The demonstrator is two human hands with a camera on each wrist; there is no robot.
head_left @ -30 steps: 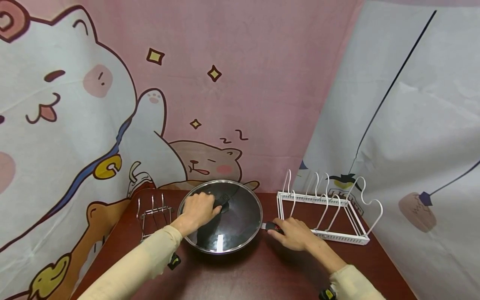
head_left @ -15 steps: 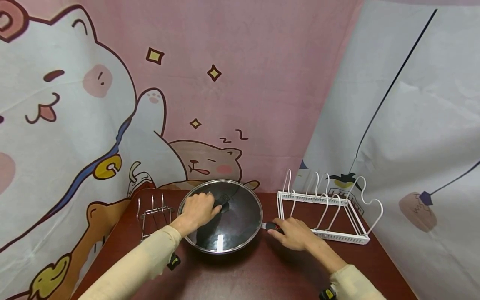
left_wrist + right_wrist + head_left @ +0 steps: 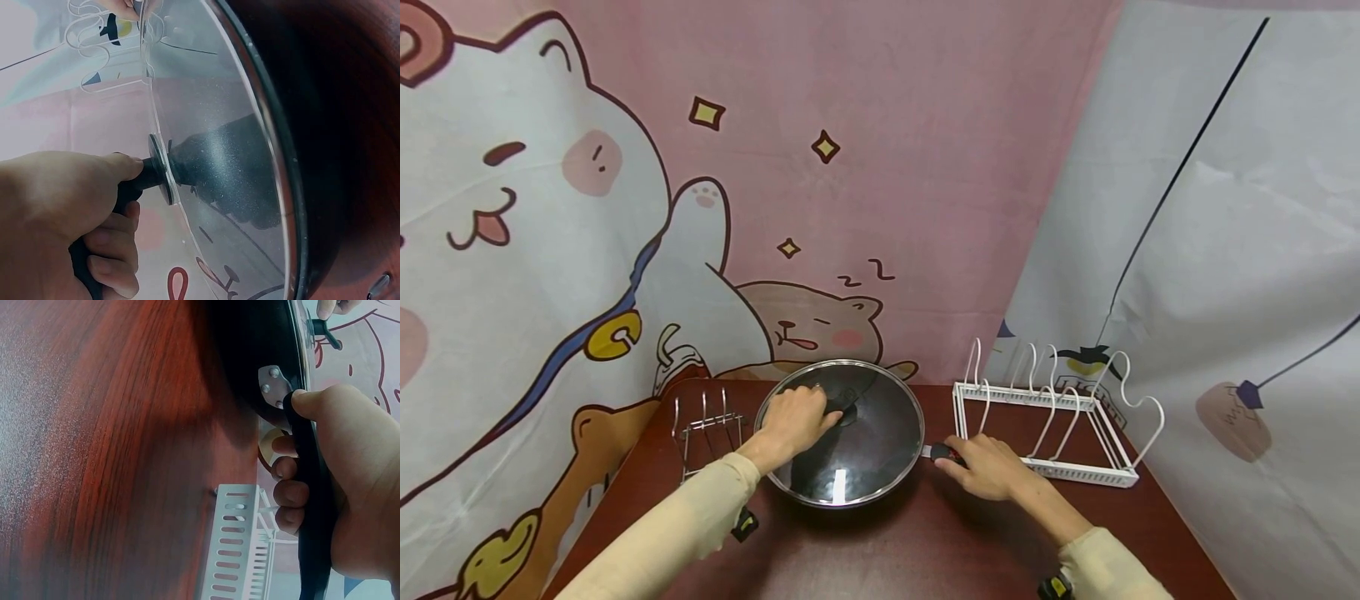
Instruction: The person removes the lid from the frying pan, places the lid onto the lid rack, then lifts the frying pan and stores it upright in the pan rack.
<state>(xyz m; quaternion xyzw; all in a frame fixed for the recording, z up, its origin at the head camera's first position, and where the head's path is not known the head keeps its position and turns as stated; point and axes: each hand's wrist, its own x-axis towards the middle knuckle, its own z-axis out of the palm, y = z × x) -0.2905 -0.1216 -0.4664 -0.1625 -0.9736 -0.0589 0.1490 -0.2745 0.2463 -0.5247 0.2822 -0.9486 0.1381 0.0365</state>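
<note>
A black frying pan [image 3: 250,356] stands on the dark red table with a glass lid [image 3: 872,442] over it. The lid has a clear pane, a metal rim and a black knob [image 3: 150,175] at its middle. My left hand [image 3: 795,421] grips that knob, fingers curled round its bar in the left wrist view. On the right side, my right hand [image 3: 988,467] holds the pan's black handle [image 3: 312,506], the thumb lying along its top near the riveted bracket. The lid sits on the pan's rim.
To the right stands a white rack [image 3: 1078,473] with several curved wire dividers, partly behind my right hand. A smaller metal wire rack [image 3: 706,425] is at the left, close to my left forearm. A printed cloth [image 3: 925,208] hangs right behind the table.
</note>
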